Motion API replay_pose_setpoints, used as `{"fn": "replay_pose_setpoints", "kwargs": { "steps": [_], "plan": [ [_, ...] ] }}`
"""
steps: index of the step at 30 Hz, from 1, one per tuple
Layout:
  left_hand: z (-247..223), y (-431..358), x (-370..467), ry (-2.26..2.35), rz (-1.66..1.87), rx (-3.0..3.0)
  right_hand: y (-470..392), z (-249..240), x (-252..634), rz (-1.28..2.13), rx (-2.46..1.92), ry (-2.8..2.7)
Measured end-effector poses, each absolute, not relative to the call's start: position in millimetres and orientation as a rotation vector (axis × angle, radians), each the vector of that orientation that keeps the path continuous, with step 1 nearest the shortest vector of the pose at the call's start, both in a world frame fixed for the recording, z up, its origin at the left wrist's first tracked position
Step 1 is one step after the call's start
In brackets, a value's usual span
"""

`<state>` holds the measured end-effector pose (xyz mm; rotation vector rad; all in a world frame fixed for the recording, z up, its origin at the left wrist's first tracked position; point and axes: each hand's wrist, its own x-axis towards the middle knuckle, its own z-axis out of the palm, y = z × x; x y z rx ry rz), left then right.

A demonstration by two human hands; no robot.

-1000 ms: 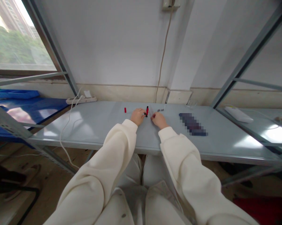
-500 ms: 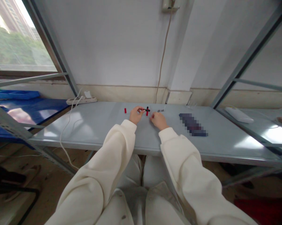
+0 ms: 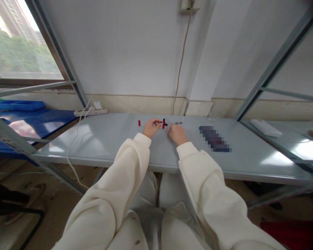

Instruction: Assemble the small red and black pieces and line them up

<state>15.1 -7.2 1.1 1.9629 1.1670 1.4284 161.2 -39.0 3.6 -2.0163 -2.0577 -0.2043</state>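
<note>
- Left hand (image 3: 151, 127): grip pinched nearly closed at the fingertips, black piece (image 3: 165, 124) between them, its free end poking right.
- Black piece sits across the red-black tube (image 3: 163, 126) from your view; touching or just in front, can't tell.
- Right hand (image 3: 177, 133): fingers curled in, thumb close to them, just right of the tube. Can't tell if that grip has anything.
- Tube is on the table (image 3: 114, 139) between your hands; upright or lying, too small to tell.
- Keep the left pinch light and near the black piece's end, so its far end stays visible.
- Low wrists, forearms kept near the table edge: should steady small moves.
- Mind the tube: a knuckle bump from either side could probably roll or tip it.
- Metal bits (image 3: 178, 123) are just past the right hand, easy to scatter; don't sweep that way.
- Red piece (image 3: 139, 123) is left of the left hand, apart from it; leave elbow room.
- Tilt the black piece if your fingers block it.
</note>
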Motion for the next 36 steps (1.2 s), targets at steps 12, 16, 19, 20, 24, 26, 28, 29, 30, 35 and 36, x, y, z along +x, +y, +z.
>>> {"fn": "replay_pose_setpoints", "kwargs": {
  "steps": [12,16,19,20,24,26,28,29,30,35,36],
  "plan": [
    [-0.1,-12.3,19.7,1.123,1.257,2.121,-44.3,7.8,150.5,-0.154,-1.877,-2.102],
    [3.9,-10.8,14.9,1.186,1.384,2.052,-38.9,3.9,143.7,-0.028,-1.819,-2.037],
    [7.2,-2.2,4.0,1.329,1.702,1.748,-29.5,3.8,131.3,0.154,-1.729,-2.004],
    [7.7,1.8,-0.7,1.358,1.805,1.603,-25.6,4.3,125.6,0.221,-1.708,-1.995],
    [8.8,15.4,-19.0,1.341,2.008,1.025,-7.4,5.1,99.6,0.369,-1.702,-1.979],
    [10.1,17.1,-24.7,1.330,2.008,0.817,2.3,3.4,87.1,0.343,-1.718,-2.003],
    [11.8,16.2,-27.8,1.328,1.995,0.690,11.1,0.4,76.3,0.334,-1.726,-2.036],
    [12.4,15.5,-28.5,1.324,1.992,0.649,15.1,-1.4,71.7,0.332,-1.721,-2.051],
    [12.9,14.9,-29.0,1.319,1.991,0.620,18.7,-3.2,67.6,0.327,-1.717,-2.060],
    [12.3,16.4,-30.1,1.286,2.005,0.568,32.2,-10.9,54.0,0.303,-1.750,-2.035],
    [12.1,16.9,-30.3,1.282,2.006,0.563,34.3,-11.7,52.4,0.304,-1.757,-2.031]
  ]
}}
